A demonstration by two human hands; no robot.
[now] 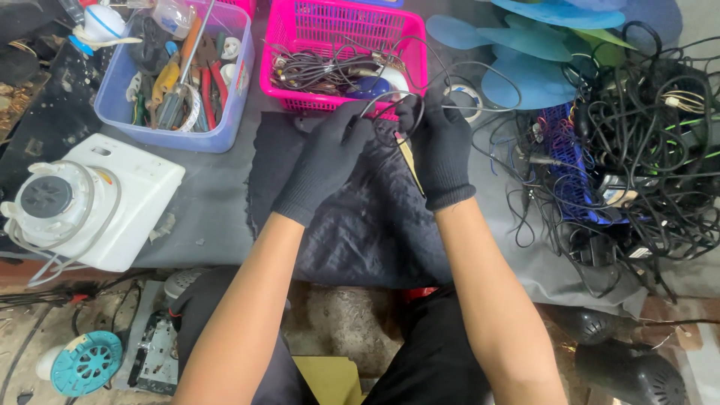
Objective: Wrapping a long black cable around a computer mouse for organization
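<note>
Both my hands wear black knit gloves and meet above a dark padded cloth (360, 217). My left hand (326, 159) pinches a thin black cable (405, 96) that loops up out of the pink basket (281, 45). My right hand (441, 146) grips the same cable loop from the other side and also holds a slim yellowish tool (409, 159) that points down toward the cloth. The fingertips of both hands are close together just in front of the basket's near wall.
A blue tub (120, 112) of hand tools stands at the back left. At left sits a white appliance body (142, 187) with a round motor. A big tangle of black cables (637, 150) fills the right. Blue fan blades (532, 45) lie behind. Parts litter the floor.
</note>
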